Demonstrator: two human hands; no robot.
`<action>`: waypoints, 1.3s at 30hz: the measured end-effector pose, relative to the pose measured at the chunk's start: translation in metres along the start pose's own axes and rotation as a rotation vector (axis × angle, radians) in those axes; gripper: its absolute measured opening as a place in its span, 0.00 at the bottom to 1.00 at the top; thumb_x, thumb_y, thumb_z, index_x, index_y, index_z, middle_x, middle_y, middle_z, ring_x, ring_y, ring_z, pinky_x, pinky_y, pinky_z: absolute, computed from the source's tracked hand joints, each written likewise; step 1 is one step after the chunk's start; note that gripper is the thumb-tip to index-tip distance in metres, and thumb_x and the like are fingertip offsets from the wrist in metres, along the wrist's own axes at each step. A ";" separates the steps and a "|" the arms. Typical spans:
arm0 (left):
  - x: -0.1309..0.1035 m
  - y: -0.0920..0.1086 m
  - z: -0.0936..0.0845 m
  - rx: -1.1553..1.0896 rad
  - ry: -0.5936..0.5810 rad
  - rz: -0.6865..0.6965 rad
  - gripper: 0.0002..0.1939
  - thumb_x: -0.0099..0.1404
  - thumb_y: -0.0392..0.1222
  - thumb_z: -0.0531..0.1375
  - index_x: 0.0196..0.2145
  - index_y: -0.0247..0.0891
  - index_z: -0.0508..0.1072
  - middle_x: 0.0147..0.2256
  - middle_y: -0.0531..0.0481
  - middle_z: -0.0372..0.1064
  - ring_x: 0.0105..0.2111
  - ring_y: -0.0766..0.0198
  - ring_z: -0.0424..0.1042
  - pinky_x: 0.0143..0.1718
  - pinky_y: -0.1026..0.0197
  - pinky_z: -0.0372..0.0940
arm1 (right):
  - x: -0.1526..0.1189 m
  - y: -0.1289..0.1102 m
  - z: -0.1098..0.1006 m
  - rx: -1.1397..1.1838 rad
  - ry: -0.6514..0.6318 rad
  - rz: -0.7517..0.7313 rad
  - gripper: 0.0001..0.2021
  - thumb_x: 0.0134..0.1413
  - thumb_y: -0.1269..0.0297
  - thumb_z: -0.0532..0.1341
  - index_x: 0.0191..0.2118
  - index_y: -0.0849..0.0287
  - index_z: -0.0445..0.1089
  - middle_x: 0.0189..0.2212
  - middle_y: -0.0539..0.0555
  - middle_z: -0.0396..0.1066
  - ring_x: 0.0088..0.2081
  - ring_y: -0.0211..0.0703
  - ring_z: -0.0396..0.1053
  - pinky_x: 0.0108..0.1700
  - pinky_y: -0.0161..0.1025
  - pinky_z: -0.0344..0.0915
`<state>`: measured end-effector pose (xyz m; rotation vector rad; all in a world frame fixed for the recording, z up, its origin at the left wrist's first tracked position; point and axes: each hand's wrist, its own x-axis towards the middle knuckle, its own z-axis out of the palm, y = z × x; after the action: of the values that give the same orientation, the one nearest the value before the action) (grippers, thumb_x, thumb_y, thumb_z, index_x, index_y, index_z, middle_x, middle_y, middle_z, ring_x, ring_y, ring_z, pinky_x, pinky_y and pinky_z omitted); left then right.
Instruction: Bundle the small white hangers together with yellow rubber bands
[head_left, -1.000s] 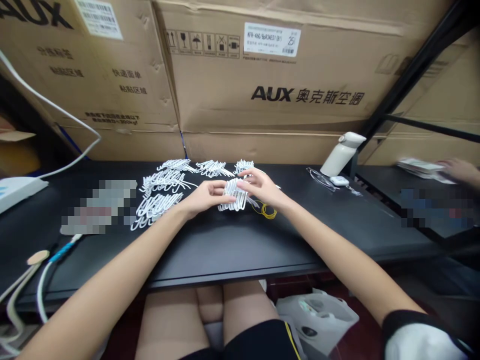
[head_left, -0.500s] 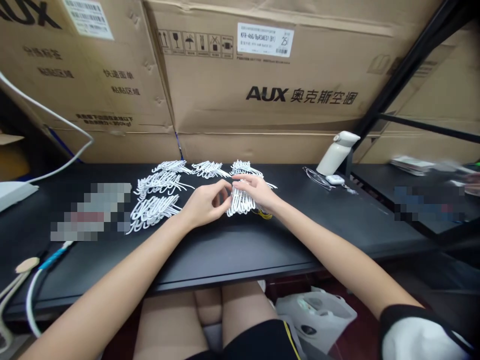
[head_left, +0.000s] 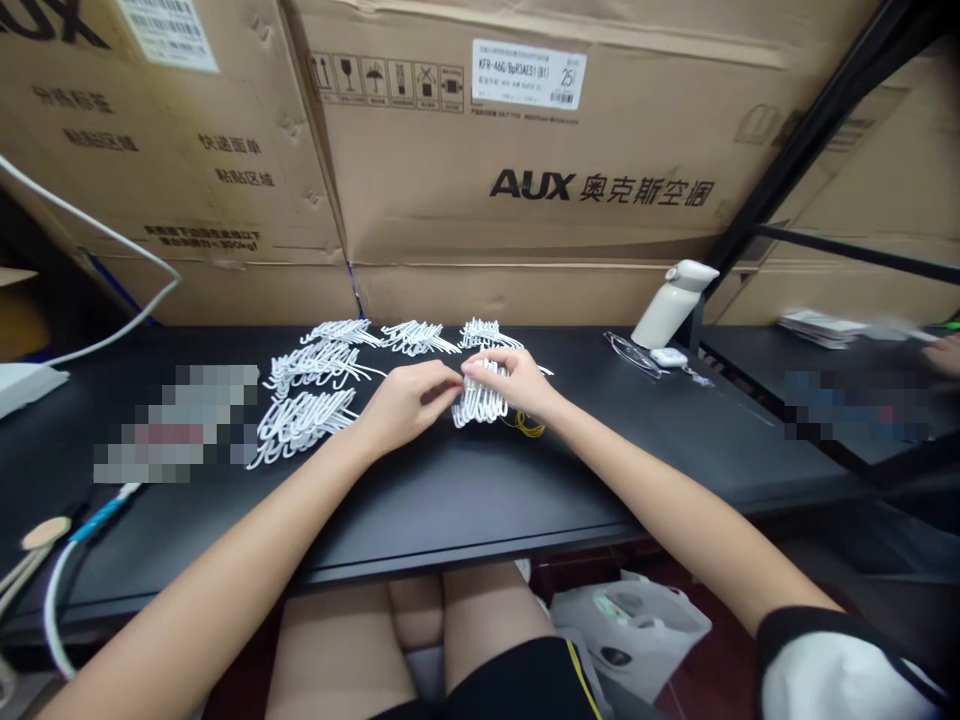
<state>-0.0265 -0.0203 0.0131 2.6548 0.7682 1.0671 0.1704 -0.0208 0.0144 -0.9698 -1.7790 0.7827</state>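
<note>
A bundle of white wire pieces [head_left: 482, 400] lies on the black table in front of me. My right hand [head_left: 514, 378] is closed on the top of this bundle. My left hand [head_left: 415, 400] touches the bundle's left edge, thumb and fingertips pinched together; what is between them is too small to make out. To the left are more white bundles, one [head_left: 304, 420] beside my left wrist and one [head_left: 319, 365] behind it. Further bundles [head_left: 416, 337] lie along the back. A yellow loop [head_left: 529, 426] rests below my right hand.
Cardboard boxes [head_left: 600, 130] stand behind the table [head_left: 480, 500]. At the right are a white bottle [head_left: 673, 303], glasses [head_left: 634, 355] and a small white case [head_left: 668, 357]. A white cable [head_left: 56, 600] runs at the left. Another person's hand shows at the far right edge.
The fingers of my left hand have closed into a pinch at the bundle's edge. My right hand has shifted slightly. The view has moved a little.
</note>
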 end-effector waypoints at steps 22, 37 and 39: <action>0.008 0.007 0.001 -0.766 -0.227 -0.833 0.22 0.63 0.60 0.52 0.41 0.38 0.66 0.25 0.48 0.73 0.19 0.61 0.71 0.18 0.63 0.63 | -0.011 -0.004 0.005 -0.229 0.271 -0.249 0.18 0.49 0.54 0.65 0.44 0.57 0.69 0.40 0.56 0.73 0.44 0.47 0.69 0.50 0.47 0.63; 0.003 0.005 0.011 -1.028 -0.028 -0.726 0.31 0.50 0.40 0.69 0.49 0.41 0.60 0.41 0.46 0.73 0.38 0.59 0.75 0.35 0.56 0.73 | -0.013 -0.017 0.003 -0.210 0.086 -0.255 0.07 0.57 0.63 0.57 0.38 0.58 0.70 0.37 0.55 0.70 0.37 0.41 0.69 0.35 0.38 0.67; 0.003 0.006 0.011 -1.026 -0.018 -0.713 0.29 0.49 0.40 0.70 0.45 0.41 0.60 0.41 0.47 0.73 0.37 0.60 0.75 0.35 0.57 0.72 | -0.011 -0.019 -0.004 -0.235 0.013 -0.253 0.06 0.55 0.62 0.59 0.33 0.58 0.71 0.35 0.54 0.69 0.37 0.42 0.68 0.36 0.39 0.66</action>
<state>-0.0141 -0.0232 0.0089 1.3726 0.7674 0.8678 0.1714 -0.0394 0.0272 -0.8731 -1.9658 0.4148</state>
